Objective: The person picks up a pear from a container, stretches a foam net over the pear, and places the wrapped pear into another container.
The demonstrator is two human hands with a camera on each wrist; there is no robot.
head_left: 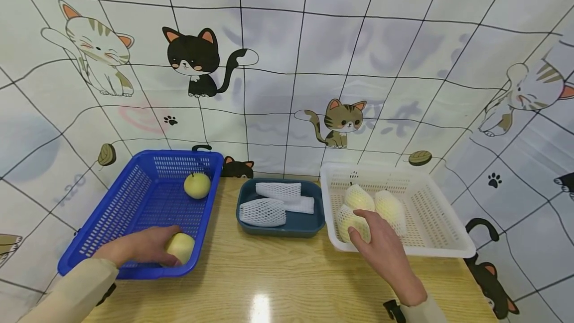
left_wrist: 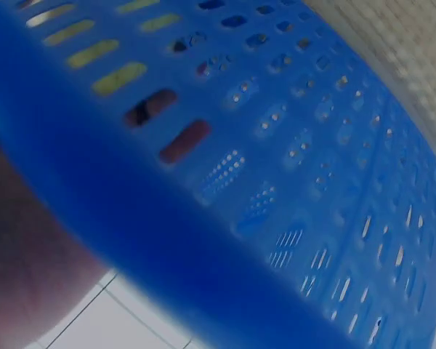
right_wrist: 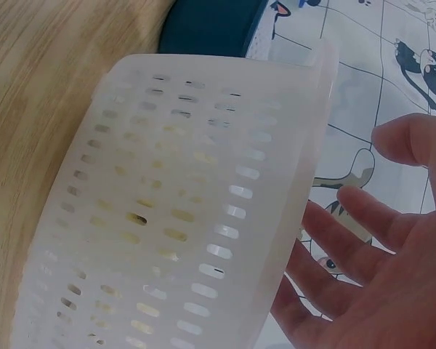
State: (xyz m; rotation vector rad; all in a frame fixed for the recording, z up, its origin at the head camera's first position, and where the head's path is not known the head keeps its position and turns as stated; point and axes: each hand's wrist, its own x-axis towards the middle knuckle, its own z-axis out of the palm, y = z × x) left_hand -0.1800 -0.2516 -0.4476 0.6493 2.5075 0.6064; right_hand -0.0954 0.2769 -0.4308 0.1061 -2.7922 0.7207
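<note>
Grasps a yellow pear [head_left: 181, 248] in the left hand [head_left: 143, 244], thumb bent round the near side and fingers round the far side, within the near right corner of the blue basket [head_left: 152, 203]. Lies directly right of the left palm, well apart from the right hand [head_left: 386, 250], and left and nearer than the teal tray [head_left: 280, 233] of white foam net sleeves [head_left: 264, 212] on the bench [head_left: 278, 278]. Shows no clear long axis: looks almost round, pale yellow, smooth and bare of netting, with no stem in sight. Shares the basket with a second pear [head_left: 197, 186], stem up, toward the far right corner. Extends the right hand, fingers parted and grasping nothing, over netted pears [head_left: 391, 212] at the left side of the white basket [head_left: 435, 216]; cannot tell whether touching them.
</note>
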